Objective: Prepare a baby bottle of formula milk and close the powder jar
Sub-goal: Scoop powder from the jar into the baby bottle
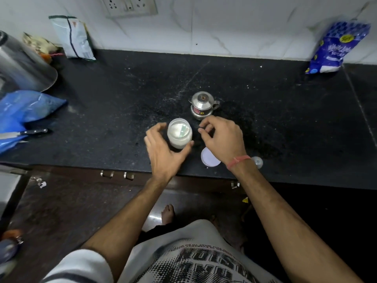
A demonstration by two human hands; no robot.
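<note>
An open glass powder jar (179,134) with white powder and a scoop inside stands on the black counter (114,111). My left hand (163,152) curves around its left and near side, fingers apart, thumb close to the glass; I cannot tell whether it touches. My right hand (223,137) hovers just right of the jar, fingers loosely curled and holding nothing. The jar's white lid (209,158) lies flat near the counter's front edge, partly under my right wrist. A clear bottle part (257,161) peeks out behind that wrist. A small lidded steel pot (203,107) stands behind the jar.
A blue sugar bag (336,48) leans on the back wall at right. A white-green packet (74,37) stands at back left. A steel vessel (22,64), a blue plastic bag (24,111) and a knife (30,132) occupy the left side.
</note>
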